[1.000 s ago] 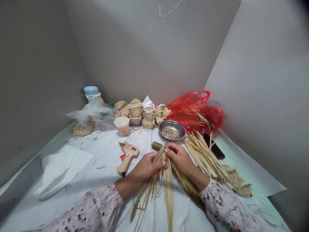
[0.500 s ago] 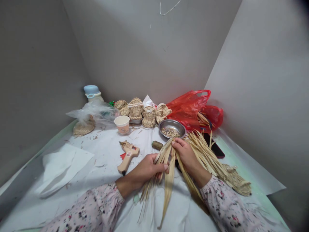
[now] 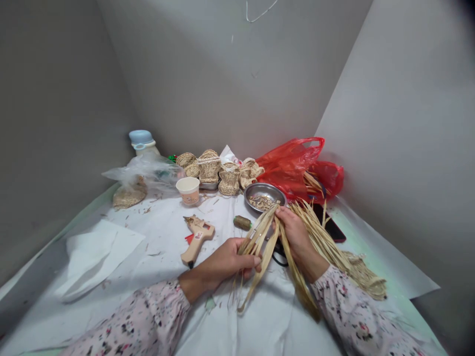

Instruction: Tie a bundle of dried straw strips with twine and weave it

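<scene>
A bunch of dried straw-coloured husk strips hangs between my two hands over the white sheet. My right hand pinches its gathered top end, just in front of the steel bowl. My left hand is closed round the thinner strips on the left, lower down. One wide strip hangs loose between the hands, and another trails down beneath my right wrist. Black scissor-like handles lie partly hidden behind the strips. A spool of olive thread rests just beyond my left hand.
A glue gun lies left of my hands, near a paper cup. Woven straw pieces line the back, beside a red plastic bag. More husk strips and a phone are at the right. Folded white paper lies left.
My right hand has shifted right with the top of the bunch. The strips are spread wider between my hands, uncovering the spool and black handles. My left hand stays nearly in place.
</scene>
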Motion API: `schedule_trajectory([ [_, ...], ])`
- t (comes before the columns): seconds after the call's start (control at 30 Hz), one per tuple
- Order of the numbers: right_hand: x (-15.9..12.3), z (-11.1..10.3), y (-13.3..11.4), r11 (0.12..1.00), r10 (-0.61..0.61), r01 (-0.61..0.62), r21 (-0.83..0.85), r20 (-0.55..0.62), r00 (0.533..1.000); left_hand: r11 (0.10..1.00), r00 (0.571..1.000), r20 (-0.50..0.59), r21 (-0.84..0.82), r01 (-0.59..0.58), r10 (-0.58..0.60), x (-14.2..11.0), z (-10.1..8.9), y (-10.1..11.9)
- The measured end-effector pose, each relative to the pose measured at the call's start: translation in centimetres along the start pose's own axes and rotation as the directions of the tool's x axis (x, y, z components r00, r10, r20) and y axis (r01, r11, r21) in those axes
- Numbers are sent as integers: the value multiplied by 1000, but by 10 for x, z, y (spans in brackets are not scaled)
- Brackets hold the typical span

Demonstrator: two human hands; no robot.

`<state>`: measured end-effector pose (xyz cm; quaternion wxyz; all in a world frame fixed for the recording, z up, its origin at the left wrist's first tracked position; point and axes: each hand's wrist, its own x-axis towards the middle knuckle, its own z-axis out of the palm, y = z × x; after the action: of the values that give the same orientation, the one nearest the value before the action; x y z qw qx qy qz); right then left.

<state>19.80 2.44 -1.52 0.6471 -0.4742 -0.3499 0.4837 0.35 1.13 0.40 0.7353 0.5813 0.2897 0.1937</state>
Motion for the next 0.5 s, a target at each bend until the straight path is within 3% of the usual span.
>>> schedule_trajectory([
  [0.5,9,-10,3,996,-42,45,74,-47,998,1000,1000,9,7,-9,9,0,0,-1],
])
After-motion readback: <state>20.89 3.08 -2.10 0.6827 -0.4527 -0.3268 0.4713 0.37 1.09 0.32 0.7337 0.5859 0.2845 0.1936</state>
